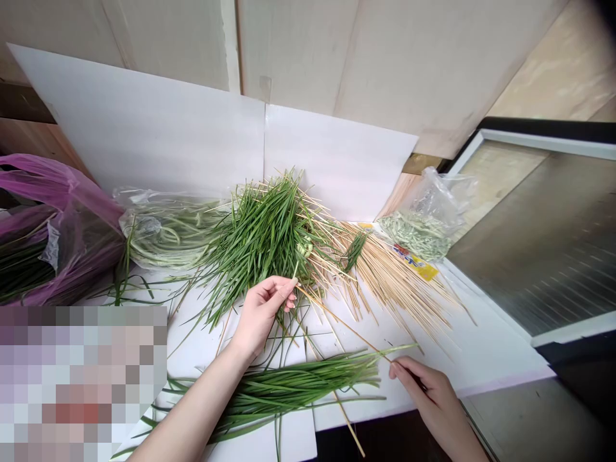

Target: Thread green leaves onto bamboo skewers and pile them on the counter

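Observation:
A thin bamboo skewer (pixel 344 321) slants between my hands. At its upper end, the thumb and fingers of my left hand (pixel 264 311) are closed, with a pale green stem piece sticking up from the pinch. My right hand (pixel 428 391) pinches the lower end between thumb and finger. Below the skewer lies a bunch of long green garlic chives (pixel 303 385), its pale ends to the right. Just behind my left hand rises a heap of chive-wrapped skewers (pixel 264 237), leaves toward the left. Many bare skewers (pixel 399 282) fan out to the right.
Left stands a purple plastic bag (pixel 58 256) of greens. A clear bag of long pale-green stalks (pixel 163 237) lies beside it. Back right are a clear bag of cut green pieces (pixel 418 224) and a yellow packet (pixel 423 268). A glass-panelled frame (pixel 534 237) borders the white table (pixel 486 359).

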`<state>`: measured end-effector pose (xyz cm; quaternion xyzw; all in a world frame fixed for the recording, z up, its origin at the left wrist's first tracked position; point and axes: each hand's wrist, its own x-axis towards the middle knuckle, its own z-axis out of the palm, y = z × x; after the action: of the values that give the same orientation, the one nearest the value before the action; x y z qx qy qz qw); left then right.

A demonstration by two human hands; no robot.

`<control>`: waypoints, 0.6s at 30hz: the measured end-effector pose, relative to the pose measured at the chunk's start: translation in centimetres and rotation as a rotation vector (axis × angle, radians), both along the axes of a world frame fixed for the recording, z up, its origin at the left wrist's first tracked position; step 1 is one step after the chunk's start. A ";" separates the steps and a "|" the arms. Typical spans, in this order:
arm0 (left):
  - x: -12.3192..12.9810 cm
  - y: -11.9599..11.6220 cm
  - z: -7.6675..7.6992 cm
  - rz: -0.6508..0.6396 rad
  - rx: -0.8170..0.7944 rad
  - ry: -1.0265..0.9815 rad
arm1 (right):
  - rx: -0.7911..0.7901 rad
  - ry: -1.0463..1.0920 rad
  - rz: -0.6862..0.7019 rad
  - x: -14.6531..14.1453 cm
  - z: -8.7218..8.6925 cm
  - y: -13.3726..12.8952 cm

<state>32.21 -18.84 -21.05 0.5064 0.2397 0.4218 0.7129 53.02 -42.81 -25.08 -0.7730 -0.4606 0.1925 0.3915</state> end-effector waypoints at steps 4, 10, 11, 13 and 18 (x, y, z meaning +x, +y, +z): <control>0.0 -0.1 0.1 -0.007 0.010 0.003 | 0.011 0.013 -0.022 -0.1 -0.1 0.0; -0.1 0.0 0.3 0.005 0.020 0.011 | -0.011 0.010 0.028 0.4 -0.4 -0.2; -0.1 0.0 0.2 0.008 0.022 0.017 | -0.011 0.008 0.029 0.4 -0.5 -0.1; 0.1 -0.2 0.0 -0.017 0.033 0.046 | -0.002 0.008 0.027 0.2 -0.6 0.0; 0.9 -1.3 -0.9 -0.158 0.045 0.094 | 0.022 0.021 0.067 -0.6 -0.5 0.6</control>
<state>33.09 -20.16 -21.95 0.5589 0.2224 0.3453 0.7204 52.44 -42.19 -25.62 -0.7507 -0.4843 0.2085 0.3980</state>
